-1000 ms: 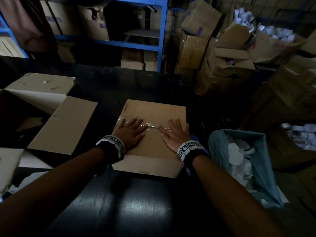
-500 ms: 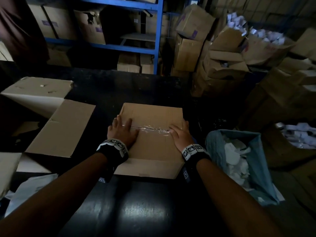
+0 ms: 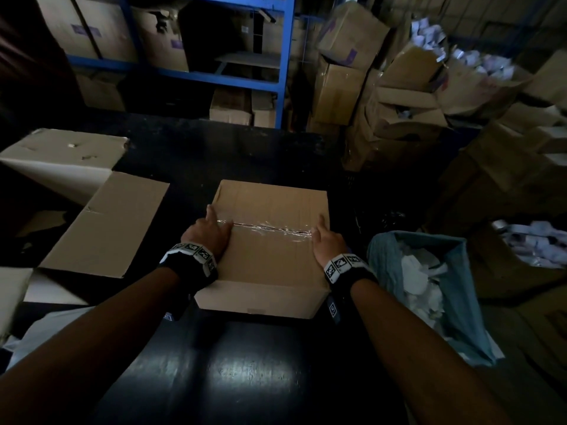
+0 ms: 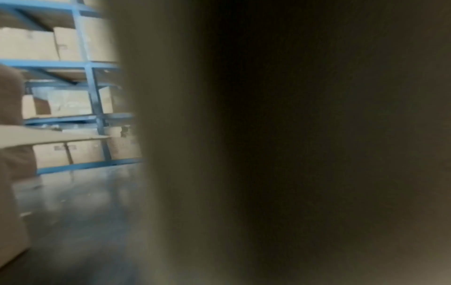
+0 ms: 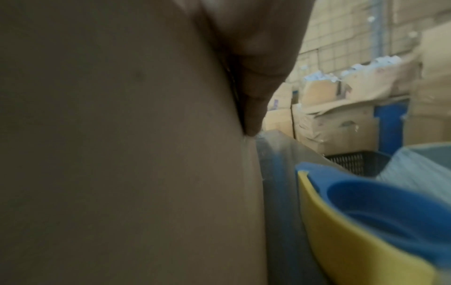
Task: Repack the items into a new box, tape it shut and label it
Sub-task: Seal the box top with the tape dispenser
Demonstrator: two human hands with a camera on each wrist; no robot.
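Pressing the two ends of the clear tape (image 3: 270, 229) down over the sides of the shut box (image 3: 270, 262), right in the middle of the dark table (image 3: 245, 378). Left hand (image 3: 208, 236) on the left edge, thumb up on top beside the tape end, fingers down the side and out of sight, so no telling if straight or curled. Right hand (image 3: 328, 242) on the right edge, thumb on top too. In the right wrist view, fingers (image 5: 253, 108) flat and straight against the cardboard wall, holding nothing, just pushing.

To do this well:
- Push hard and rub from the top corner down the side, not the other way.
- Squash out the shiny wrinkles near the right end of the strip.
- Press both sides at once to stop the box sliding on the smooth table.
- Check for loose corners of tape, probably the first bits to peel.
- Go over the seam once more with a flat palm.

Next, most likely, the label. Nothing like a label in sight yet. Close by the right wrist, a yellow and blue thing (image 5: 366, 221), maybe the tape holder. Off to the left, an open box (image 3: 104, 225). Off to the right, a blue bag (image 3: 472, 317) full of white scraps.
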